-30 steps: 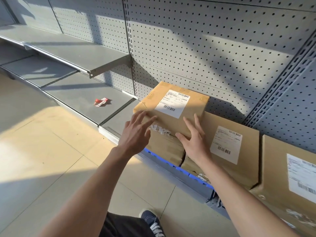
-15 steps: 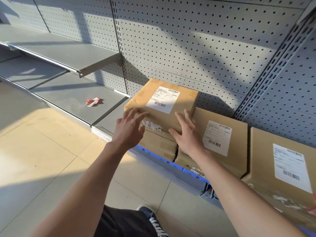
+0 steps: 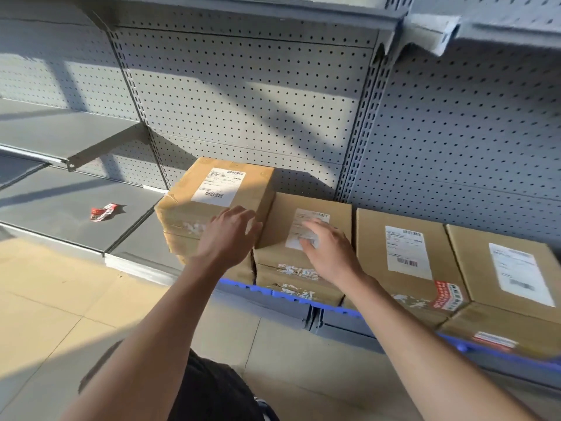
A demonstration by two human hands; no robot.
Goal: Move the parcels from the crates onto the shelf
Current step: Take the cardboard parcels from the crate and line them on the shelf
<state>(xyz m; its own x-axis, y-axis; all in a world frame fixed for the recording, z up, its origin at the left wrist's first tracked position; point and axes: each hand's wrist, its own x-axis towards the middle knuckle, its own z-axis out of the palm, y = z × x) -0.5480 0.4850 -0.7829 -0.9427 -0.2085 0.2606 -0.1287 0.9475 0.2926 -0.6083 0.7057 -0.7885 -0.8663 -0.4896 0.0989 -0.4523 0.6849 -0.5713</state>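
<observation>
1. The grey pegboard back wall [image 3: 249, 95] of the shelving fills most of the scene, lit by slanting bands of sun and divided by slotted uprights [image 3: 361, 141].
2. The tiled floor [image 3: 54, 302] runs along the front of the unit, bright in the sunlight.
3. The bottom shelf [image 3: 60, 214] on the left is bare grey metal; a higher shelf [image 3: 45, 132] juts out above it on a bracket.
4. Four stacks of cardboard parcels stand in a row against the pegboard. They sit in what look like blue-rimmed grey crates [image 3: 343, 314], though only the blue edge and grey front wall show beneath them.
5. The far-right parcel [image 3: 516, 275] and its neighbour, the third parcel [image 3: 403, 259], each carry a white shipping label on top; the third also has a red sticker at its front corner.
6. The leftmost parcel [image 3: 218, 189] sits highest, stacked on another box, its label facing up.
7. The second parcel [image 3: 306, 226] stands just beside it, touching its right side and lower.
8. The left hand [image 3: 227, 238] has its fingers loosely spread and lies against the front right corner of the leftmost parcel.
9. The right hand [image 3: 328, 250] is open, fingers extended over the label of the second parcel; it is blurred, so I cannot tell whether it presses down. Neither hand is gripping anything.
10. A crumpled red-and-white wrapper [image 3: 103, 211] lies alone on the bottom shelf, well apart from the parcels.
</observation>
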